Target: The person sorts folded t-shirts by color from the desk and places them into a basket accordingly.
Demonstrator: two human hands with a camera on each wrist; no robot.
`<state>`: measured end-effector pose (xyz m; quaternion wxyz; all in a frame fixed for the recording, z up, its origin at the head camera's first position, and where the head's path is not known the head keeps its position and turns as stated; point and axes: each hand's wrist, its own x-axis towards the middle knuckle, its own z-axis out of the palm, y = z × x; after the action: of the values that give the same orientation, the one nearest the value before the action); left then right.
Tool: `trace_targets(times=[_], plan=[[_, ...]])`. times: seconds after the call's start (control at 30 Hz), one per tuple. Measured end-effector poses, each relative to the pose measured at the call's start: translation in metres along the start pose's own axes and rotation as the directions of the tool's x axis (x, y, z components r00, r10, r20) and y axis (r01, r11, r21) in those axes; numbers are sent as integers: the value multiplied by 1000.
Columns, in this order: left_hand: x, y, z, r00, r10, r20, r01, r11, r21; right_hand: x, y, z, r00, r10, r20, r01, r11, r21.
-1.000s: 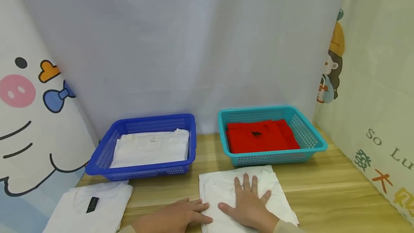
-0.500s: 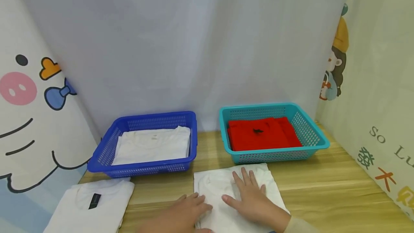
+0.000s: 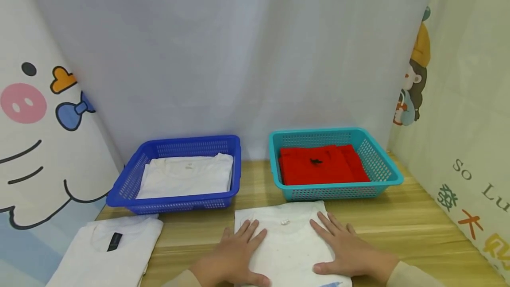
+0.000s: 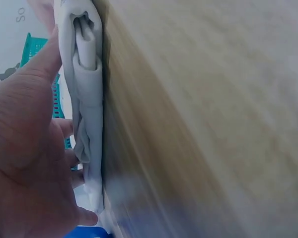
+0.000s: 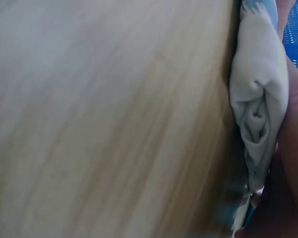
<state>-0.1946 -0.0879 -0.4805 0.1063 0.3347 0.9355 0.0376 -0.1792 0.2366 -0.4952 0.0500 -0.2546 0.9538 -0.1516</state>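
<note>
A folded white T-shirt point(image 3: 288, 247) lies on the table with its collar facing away, and a bit of blue print shows at its near edge. My left hand point(image 3: 235, 254) rests on its left side with the fingers spread. Over the right side lies my right hand point(image 3: 346, 251), its fingers stretched out toward the collar. From the left wrist, the rolled layers of the shirt's side point(image 4: 89, 94) show beside the thumb and fingers. The right wrist view shows the opposite folded side point(image 5: 258, 109) against the palm.
Behind, on the left, a blue basket point(image 3: 175, 204) holds folded white shirts point(image 3: 187, 178). A teal basket point(image 3: 338, 193) at the back right holds red folded clothing point(image 3: 324, 167). Another folded white shirt point(image 3: 107, 251) with a dark label lies at the front left.
My right hand has slid from the shirt's middle to its right side. My left hand has moved forward onto the left side. The collar label and blue print now show; the shirt sits slightly further left.
</note>
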Motion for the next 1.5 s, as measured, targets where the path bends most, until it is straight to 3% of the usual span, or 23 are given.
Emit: trace_targets(times=[0.57,1.1,1.5], plan=[[-23,-25,4,1000,-12,27,14,999,-48,12,-35,8,1000,23,6,-23,1000,21],[-34,-44,13,1000,6,-12,-8,992,-128,21,-44,21,1000,23,-4,-23,999,23],[-35,-42,1,999,13,-35,-17,990,-138,22,-47,15,999,34,2,-34,998,62]])
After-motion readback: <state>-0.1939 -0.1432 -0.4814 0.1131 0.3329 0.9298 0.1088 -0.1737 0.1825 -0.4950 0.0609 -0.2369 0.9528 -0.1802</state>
